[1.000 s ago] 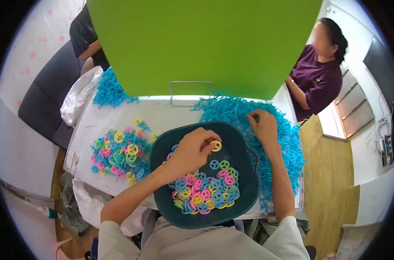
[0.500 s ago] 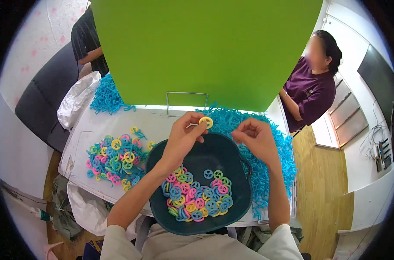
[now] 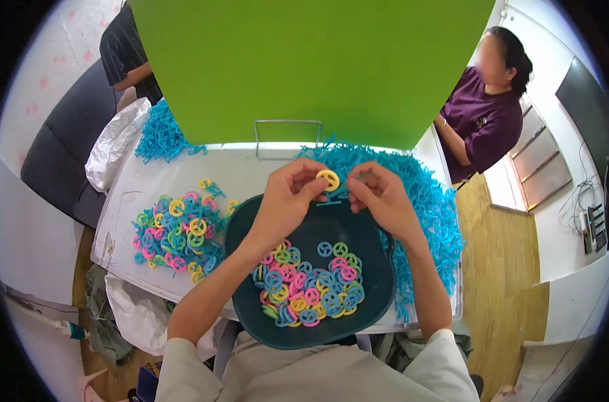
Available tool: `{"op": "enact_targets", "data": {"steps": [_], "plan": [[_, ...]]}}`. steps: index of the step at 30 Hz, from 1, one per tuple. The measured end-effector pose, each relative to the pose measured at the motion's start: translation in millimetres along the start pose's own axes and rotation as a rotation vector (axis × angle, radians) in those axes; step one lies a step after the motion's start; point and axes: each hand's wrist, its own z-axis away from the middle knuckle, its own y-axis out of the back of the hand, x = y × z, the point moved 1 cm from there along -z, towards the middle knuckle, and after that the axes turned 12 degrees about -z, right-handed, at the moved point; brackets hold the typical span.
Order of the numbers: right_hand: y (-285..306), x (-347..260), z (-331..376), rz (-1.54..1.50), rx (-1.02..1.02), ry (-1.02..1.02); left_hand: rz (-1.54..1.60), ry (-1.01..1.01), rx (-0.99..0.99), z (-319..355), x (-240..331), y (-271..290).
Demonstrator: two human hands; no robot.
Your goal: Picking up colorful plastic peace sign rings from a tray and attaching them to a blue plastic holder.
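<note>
My left hand [image 3: 287, 201] pinches a small yellow spoked plastic wheel [image 3: 335, 177] above the far rim of a dark basin [image 3: 318, 224]. Close by on its right, my right hand [image 3: 383, 201] is closed in a pinch on a thin blue plastic piece [image 3: 330, 203], partly hidden by the fingers. Inside the basin, which sits at my lap, lie many loose wheels [image 3: 311, 296] in pink, yellow, blue and green. Blue branched pieces [image 3: 425, 221] are heaped beyond and to the right of it.
Left of the basin is a pile of wheels joined to blue pieces [image 3: 177, 231] on the white table [image 3: 133, 194]. A green panel [image 3: 304, 74] with a wire stand [image 3: 257, 139] rises at the back. Another person [image 3: 485, 114] sits far right; a dark sleeve [image 3: 125, 50] shows far left.
Both hands have come closer together, the right one moving left toward the wheel. A blue piece now shows at its fingertips. The view has tilted slightly.
</note>
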Motion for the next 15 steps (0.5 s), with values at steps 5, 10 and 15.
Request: {"op": "enact_targets", "data": {"steps": [5,10,15], "plan": [[-4,2,0,0.079,-0.11,-0.168,0.115,0.039,-0.08,1,-1,6],[-5,7,-1,0.211,-0.124,0.077,0.181,0.071,-0.111,-2,-4,9],[-11,-4,3,0.146,-0.176,0.062,0.439,0.166,-0.212,-2,-9,9]]}}
